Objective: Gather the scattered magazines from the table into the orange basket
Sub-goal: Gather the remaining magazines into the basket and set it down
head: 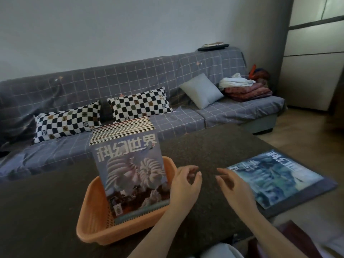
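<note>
An orange basket (93, 222) stands on the dark table (37, 211), left of centre. Inside it a thick stack of magazines (130, 175) stands upright, its front cover showing white characters and pale spiral shells. My left hand (184, 189) hovers just right of the stack, fingers apart, holding nothing. My right hand (236, 189) is beside it over the table, also empty with fingers spread. One blue-covered magazine (277, 175) lies flat near the table's right edge, just right of my right hand.
Behind the table runs a grey checked sofa (186, 112) with two black-and-white cushions (139, 105), a grey cushion (202, 91) and folded blankets (247, 90). A dark red object (297, 239) shows at the bottom right. Wooden floor lies to the right.
</note>
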{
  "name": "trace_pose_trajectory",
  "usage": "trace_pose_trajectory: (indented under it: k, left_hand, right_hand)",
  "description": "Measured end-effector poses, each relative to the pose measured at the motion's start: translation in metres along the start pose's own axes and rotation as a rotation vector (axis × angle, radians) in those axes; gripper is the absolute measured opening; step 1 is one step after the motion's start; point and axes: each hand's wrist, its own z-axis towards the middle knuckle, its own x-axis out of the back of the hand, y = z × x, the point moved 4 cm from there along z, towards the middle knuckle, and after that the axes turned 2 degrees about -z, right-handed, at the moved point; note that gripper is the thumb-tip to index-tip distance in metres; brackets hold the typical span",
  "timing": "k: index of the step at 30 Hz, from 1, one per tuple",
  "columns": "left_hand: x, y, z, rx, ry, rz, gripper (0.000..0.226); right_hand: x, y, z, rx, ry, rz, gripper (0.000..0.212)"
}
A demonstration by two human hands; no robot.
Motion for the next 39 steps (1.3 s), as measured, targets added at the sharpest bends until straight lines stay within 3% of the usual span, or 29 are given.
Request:
trace_pose_trajectory:
  k: [9,13,18,24,28,31,35,39]
  left_hand:
    - [-0.131,0.006,0.036,-0.001,-0.287,0.092,0.027]
    - [-0.173,-0.003,0.057,-0.027,-0.352,0.153,0.040]
    - [-0.216,-0.015,0.087,0.029,-0.556,0.364,0.067]
    - [-0.222,-0.007,0.094,-0.012,-0.477,0.396,0.085]
    - [-0.210,-0.003,0.076,0.129,-0.504,0.322,0.081]
    - [-0.197,0.000,0.059,0.245,-0.553,0.302,0.066]
    - [-0.176,0.005,0.029,0.328,-0.547,0.102,0.040]
    - [-0.144,0.007,-0.003,0.385,-0.474,-0.148,0.027]
  right_hand:
    - [0.051,0.102,-0.001,-0.256,0.036,-0.108,0.032]
    - [0.059,0.135,-0.002,-0.367,0.068,-0.288,0.040]
    - [0.061,0.158,-0.008,-0.414,0.102,-0.425,0.053]
    - [0.062,0.166,-0.015,-0.461,0.213,-0.350,0.057]
    - [0.066,0.168,-0.027,-0.499,0.235,-0.254,0.059]
    - [0.073,0.169,-0.038,-0.559,0.259,-0.148,0.064]
    - [0.082,0.166,-0.054,-0.661,0.257,0.058,0.077]
    - [0.083,0.149,-0.075,-0.643,0.267,0.194,0.072]
